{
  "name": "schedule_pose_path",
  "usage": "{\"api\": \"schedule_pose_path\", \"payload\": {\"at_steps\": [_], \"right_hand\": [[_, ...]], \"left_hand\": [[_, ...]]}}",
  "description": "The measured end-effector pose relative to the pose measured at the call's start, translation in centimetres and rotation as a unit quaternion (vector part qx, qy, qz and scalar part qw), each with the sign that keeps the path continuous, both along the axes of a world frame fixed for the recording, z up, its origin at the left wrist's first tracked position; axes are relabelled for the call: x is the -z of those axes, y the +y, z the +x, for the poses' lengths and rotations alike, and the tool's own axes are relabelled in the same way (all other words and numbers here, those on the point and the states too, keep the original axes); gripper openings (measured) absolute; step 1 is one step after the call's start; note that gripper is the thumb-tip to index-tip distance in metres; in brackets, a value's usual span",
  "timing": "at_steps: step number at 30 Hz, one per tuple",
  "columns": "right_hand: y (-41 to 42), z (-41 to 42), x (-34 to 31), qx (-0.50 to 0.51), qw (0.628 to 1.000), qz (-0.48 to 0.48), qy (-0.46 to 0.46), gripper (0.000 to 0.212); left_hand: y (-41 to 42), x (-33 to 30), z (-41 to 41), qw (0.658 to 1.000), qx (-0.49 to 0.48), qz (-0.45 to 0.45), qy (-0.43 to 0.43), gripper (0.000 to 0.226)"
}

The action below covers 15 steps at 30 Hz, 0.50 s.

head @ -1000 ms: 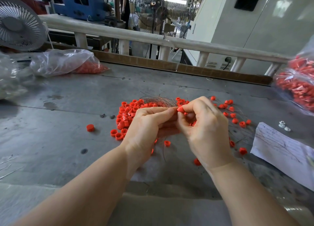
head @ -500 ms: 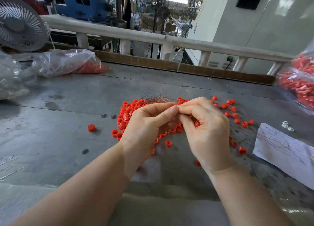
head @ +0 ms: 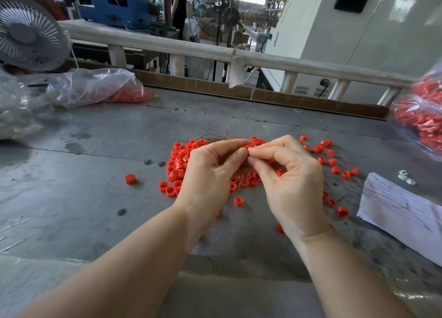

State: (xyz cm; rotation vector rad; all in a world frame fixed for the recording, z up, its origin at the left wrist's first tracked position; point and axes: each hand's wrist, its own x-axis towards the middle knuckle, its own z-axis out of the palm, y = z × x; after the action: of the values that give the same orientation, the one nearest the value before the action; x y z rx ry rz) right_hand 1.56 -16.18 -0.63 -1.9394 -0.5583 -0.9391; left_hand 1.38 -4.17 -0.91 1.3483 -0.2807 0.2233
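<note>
My left hand (head: pixel 210 172) and my right hand (head: pixel 291 179) meet fingertip to fingertip above a pile of small red plastic caps (head: pixel 178 164) on the grey metal table (head: pixel 83 174). Between the fingertips of both hands a red cap (head: pixel 247 146) is pinched; only its top edge shows. A bundle of thin wires (head: pixel 220 138) lies behind the hands. More red caps with wires (head: pixel 334 164) are scattered to the right. A single cap (head: pixel 130 179) lies apart on the left.
A clear bag with red parts (head: pixel 95 88) lies at the back left, and another bag of red parts (head: pixel 421 119) at the right edge. A written paper sheet (head: pixel 401 212) and clear small nuts (head: pixel 406 177) lie right. A fan (head: pixel 28 33) stands far left, a railing (head: pixel 203 50) behind.
The hands stayed together over the pile. The red cap seen at the fingertips a second ago was hidden half a second ago and now shows again at the top.
</note>
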Motion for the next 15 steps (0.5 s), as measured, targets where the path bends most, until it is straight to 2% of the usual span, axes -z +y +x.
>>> {"api": "schedule_pose_path", "payload": {"at_steps": [10,15], "right_hand": [[0.21,-0.26,-0.07,0.010,1.000,0.024,-0.002,0.008],[0.02,-0.27,-0.16,0.012,1.000,0.024,-0.001,0.009]], "left_hand": [[-0.09,-0.44,-0.42,0.995,-0.050,0.066,-0.050,0.019],[-0.34,-0.18,-0.36,1.000,0.010,-0.018,0.007,0.016]]}}
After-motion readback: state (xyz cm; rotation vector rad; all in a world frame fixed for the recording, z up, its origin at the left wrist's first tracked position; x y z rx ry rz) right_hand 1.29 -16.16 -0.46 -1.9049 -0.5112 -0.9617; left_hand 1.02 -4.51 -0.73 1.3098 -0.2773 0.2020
